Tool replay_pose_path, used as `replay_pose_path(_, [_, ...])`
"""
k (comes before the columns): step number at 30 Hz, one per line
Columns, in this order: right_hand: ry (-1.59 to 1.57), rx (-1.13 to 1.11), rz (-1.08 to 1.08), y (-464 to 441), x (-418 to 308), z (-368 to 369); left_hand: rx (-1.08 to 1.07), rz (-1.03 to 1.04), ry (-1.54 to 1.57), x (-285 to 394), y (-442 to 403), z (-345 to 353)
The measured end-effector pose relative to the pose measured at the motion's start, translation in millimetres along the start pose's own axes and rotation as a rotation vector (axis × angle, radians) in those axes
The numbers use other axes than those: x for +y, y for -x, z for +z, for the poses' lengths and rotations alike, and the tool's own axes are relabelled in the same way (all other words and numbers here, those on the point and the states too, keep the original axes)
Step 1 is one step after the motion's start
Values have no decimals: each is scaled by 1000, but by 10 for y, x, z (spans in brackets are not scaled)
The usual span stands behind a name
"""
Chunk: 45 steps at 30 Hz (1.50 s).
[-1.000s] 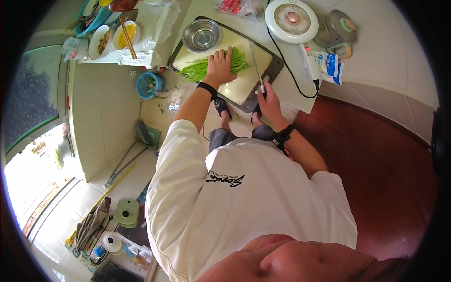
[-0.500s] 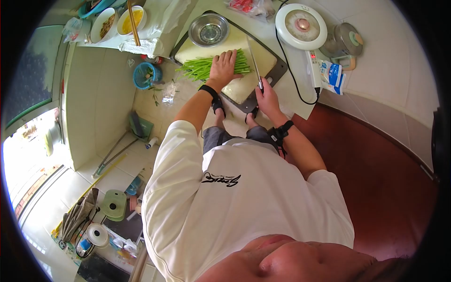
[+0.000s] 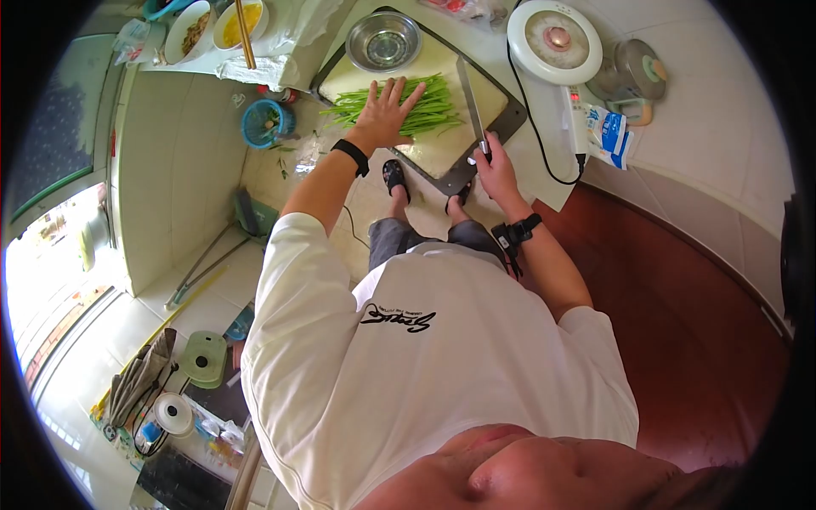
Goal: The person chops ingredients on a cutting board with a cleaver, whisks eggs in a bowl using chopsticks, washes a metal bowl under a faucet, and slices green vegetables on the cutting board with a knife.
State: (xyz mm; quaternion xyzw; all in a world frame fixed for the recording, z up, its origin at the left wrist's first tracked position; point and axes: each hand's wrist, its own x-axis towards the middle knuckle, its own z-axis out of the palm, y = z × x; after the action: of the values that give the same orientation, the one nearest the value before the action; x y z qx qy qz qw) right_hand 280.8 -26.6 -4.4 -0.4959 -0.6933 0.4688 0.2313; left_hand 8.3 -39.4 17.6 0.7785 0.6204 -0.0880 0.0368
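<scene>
A bundle of long green stalks [image 3: 432, 106] lies across the pale cutting board [image 3: 442, 153], which has a dark rim. My left hand [image 3: 384, 115] rests on the left part of the bundle with its fingers spread. In my right hand [image 3: 495, 168] is the handle of a kitchen knife [image 3: 472, 100]. Its blade points away from me, on the right side of the board, apart from the stalk ends. At the board's far end stands a shiny metal bowl [image 3: 383, 42].
Right of the board are a white round appliance [image 3: 554, 42] with a black cord, a glass pot [image 3: 629, 72] and a blue-white packet [image 3: 607, 136]. Two bowls, one with yellow liquid [image 3: 234, 32], and chopsticks [image 3: 245, 38] stand far left. A blue basket [image 3: 265, 124] sits below them.
My left hand has slid left along the stalks and its fingers have spread. The knife has shifted slightly right and toward me, away from the stalk ends.
</scene>
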Motion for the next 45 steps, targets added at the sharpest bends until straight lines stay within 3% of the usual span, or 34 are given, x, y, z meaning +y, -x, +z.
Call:
replay_pose_path(6, [42,18,37,29,-233,176,135,-78,34,132,-196,187])
replay_pose_path(9, [49,39,-70,17,-279,205,146,-122,87,184,-246,229])
replay_pose_path(13, [68,-75,-22,-46,-264,57,84,-237,98,368,-275,100])
replay_pose_path(18, [83,-150,-11,-100,-166,-70,225,-319,87,425,-335,278])
replay_pose_path(21, [113,-40,-59,-59,-366,-237,183,-332,51,470,-307,323])
replay_pose_path(24, [179,-68,-51,9,-539,-273,160,-373,40,531,-309,309])
replay_pose_path(30, [274,-133,-161,98,-578,-218,169,-394,39,562,-251,334])
replay_pose_path(36, [434,-187,-140,148,-632,-234,127,-378,55,548,-249,349])
replay_pose_path(45, [363,-192,-94,149,-754,-282,105,-360,90,522,-251,312])
